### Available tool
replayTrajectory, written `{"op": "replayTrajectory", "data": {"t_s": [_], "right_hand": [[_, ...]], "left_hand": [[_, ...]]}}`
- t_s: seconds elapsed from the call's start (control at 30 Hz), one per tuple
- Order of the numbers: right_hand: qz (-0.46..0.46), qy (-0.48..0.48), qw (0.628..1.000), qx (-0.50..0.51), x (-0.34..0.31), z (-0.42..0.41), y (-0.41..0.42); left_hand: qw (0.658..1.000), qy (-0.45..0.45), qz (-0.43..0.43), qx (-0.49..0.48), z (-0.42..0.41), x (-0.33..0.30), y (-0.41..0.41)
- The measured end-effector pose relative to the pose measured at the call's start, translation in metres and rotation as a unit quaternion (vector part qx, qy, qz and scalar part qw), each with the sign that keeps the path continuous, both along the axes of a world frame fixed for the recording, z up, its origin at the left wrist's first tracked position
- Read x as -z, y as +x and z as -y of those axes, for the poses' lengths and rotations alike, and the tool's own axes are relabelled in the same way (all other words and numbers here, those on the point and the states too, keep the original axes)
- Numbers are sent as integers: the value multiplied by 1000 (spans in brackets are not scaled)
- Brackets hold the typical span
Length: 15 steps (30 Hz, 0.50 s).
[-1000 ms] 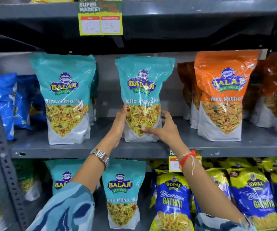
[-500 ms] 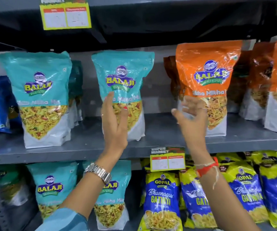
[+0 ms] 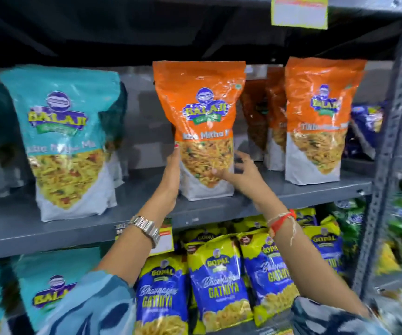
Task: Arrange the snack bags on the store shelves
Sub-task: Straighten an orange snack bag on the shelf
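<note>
Head view looks at a grey shelf [image 3: 219, 209] stocked with snack bags. An orange bag [image 3: 202, 122] stands upright near the middle of the shelf, close to its near edge, and both hands are on its lower part. The left hand [image 3: 171, 180] lies flat against the bag's left edge, fingers straight and pressed together, pointing up, with a fingertip reaching the line where the clear window begins. The right hand [image 3: 238, 170] meets the bag's lower right corner: its thumb crosses the front of the window, while its fingers curl loosely, spread apart, round the right side. So the bag sits between the two hands, held from either side rather than pinched. Whether its base rests fully on the shelf I cannot tell.

Left of it, well apart, a teal bag [image 3: 67, 141] stands on the same shelf with darker bags behind. To the right stands a second orange bag [image 3: 318, 119], with more orange bags between and behind the two. A watch [image 3: 146, 228] is on the left wrist and a red thread [image 3: 282, 221] on the right. On the shelf below, blue and yellow bags [image 3: 219, 284] stand in a row under the arms, and another teal bag [image 3: 54, 293] is at lower left. A yellow-framed price tag [image 3: 299, 12] hangs from the shelf above.
</note>
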State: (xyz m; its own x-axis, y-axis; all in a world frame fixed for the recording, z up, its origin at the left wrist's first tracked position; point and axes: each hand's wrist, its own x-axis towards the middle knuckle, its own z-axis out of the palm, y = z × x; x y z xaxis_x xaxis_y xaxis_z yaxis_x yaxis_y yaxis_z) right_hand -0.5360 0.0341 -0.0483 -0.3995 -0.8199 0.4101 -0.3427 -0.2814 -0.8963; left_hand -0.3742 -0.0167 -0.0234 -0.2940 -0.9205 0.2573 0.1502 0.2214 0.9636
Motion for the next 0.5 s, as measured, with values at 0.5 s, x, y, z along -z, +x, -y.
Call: {"op": "replayTrajectory", "data": {"t_s": [0.5], "right_hand": [[6,-63,998,13,-3,-16,-28]], "left_hand": [[977,-149,8,-152,-19,10,-14]]}}
